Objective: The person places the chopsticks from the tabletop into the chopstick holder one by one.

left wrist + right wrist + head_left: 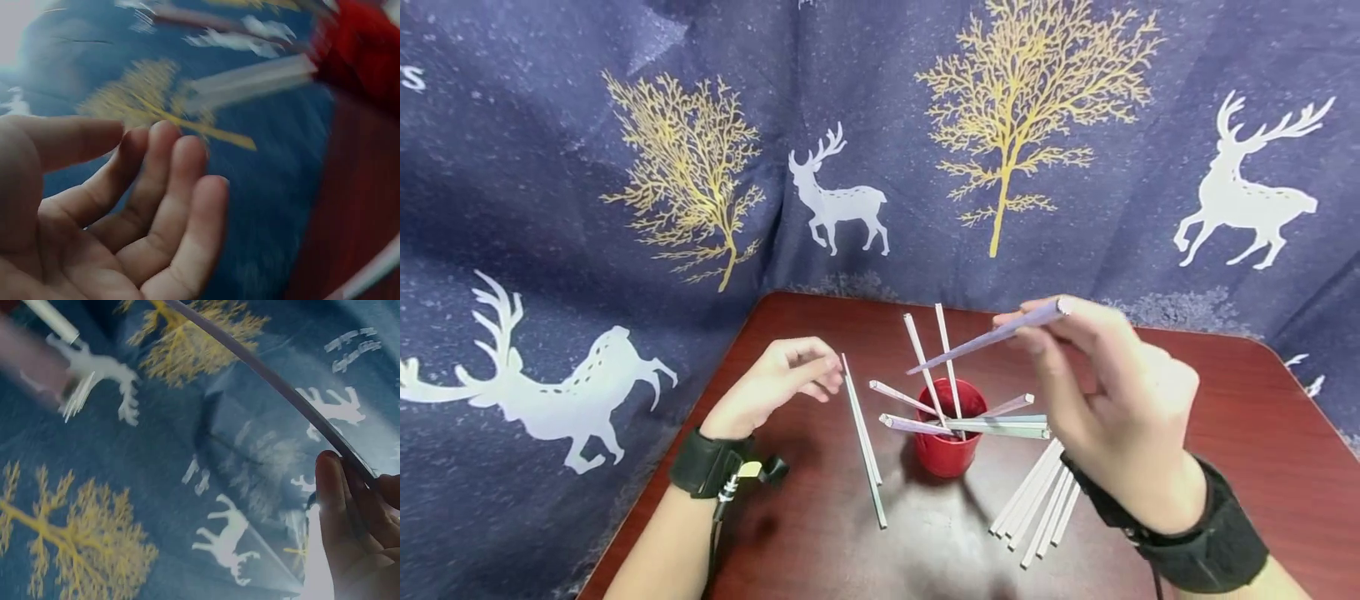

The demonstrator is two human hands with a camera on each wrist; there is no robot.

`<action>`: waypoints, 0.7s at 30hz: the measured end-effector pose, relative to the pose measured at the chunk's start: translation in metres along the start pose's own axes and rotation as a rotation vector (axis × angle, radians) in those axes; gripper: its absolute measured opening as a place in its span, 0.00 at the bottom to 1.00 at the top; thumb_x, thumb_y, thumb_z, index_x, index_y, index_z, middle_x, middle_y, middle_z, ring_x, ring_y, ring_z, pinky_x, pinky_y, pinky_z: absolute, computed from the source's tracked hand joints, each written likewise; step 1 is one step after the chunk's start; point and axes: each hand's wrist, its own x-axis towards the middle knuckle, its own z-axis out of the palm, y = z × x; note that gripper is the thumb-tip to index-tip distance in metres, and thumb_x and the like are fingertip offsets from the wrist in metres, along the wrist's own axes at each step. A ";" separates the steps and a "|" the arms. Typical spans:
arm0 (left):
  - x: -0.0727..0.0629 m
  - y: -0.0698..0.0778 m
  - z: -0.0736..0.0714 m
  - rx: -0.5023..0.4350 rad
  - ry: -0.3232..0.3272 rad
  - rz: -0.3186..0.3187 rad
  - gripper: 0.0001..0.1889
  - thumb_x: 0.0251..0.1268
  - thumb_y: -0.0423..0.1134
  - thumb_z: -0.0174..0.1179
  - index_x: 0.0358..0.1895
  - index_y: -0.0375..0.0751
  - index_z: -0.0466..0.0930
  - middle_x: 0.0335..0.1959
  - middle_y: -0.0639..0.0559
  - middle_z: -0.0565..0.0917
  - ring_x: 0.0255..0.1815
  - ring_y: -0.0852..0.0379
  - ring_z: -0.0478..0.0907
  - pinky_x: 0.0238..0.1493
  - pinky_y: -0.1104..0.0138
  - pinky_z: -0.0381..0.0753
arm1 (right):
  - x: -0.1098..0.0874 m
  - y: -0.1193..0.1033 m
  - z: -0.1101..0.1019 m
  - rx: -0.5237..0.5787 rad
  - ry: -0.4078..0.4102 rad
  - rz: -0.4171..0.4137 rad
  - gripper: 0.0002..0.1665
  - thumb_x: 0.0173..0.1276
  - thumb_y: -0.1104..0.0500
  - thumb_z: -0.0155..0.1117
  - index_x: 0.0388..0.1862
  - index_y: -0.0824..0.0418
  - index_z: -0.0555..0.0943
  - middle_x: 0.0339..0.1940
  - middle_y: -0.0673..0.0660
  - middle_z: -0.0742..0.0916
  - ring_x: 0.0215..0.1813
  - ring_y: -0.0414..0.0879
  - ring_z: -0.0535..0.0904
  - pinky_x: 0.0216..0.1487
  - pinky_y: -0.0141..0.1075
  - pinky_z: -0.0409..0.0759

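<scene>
A long, thin purple stick (985,340) is pinched between the thumb and fingers of my right hand (1120,392). It slants down to the left, and its far tip overlaps a stick standing in the red cup (946,460). In the right wrist view the purple stick (275,384) runs up and left from the fingertips. Several white, purple, pink and green sticks lean out over the cup's rim in different directions. My left hand (782,379) hovers left of the cup with loosely bent fingers, holding nothing; its palm (94,269) shows in the left wrist view.
Two pale sticks (867,454) lie side by side left of the cup. To its right, several white sticks (1030,508) lie in a loose bundle. The reddish-brown table (820,550) meets a dark blue curtain (880,67) printed with deer and trees.
</scene>
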 end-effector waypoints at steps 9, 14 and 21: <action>0.025 -0.044 0.017 0.615 -0.034 -0.225 0.11 0.67 0.46 0.60 0.34 0.43 0.85 0.24 0.46 0.84 0.24 0.50 0.80 0.23 0.64 0.76 | -0.004 0.028 -0.011 -0.202 -0.295 0.117 0.12 0.69 0.57 0.62 0.44 0.65 0.80 0.31 0.51 0.88 0.25 0.40 0.81 0.26 0.33 0.71; 0.040 -0.062 0.033 1.008 0.045 -0.331 0.19 0.62 0.56 0.61 0.18 0.50 0.79 0.20 0.52 0.81 0.25 0.51 0.79 0.23 0.59 0.74 | -0.017 0.044 -0.007 -0.214 -0.416 0.174 0.12 0.63 0.68 0.66 0.45 0.64 0.78 0.32 0.52 0.88 0.25 0.38 0.77 0.27 0.31 0.69; 0.062 -0.072 0.039 1.164 0.148 -0.361 0.17 0.54 0.55 0.67 0.23 0.46 0.79 0.30 0.45 0.84 0.35 0.42 0.83 0.29 0.51 0.81 | -0.029 0.060 -0.003 -0.192 -0.501 0.250 0.09 0.66 0.67 0.63 0.45 0.63 0.77 0.32 0.51 0.88 0.27 0.37 0.76 0.30 0.28 0.69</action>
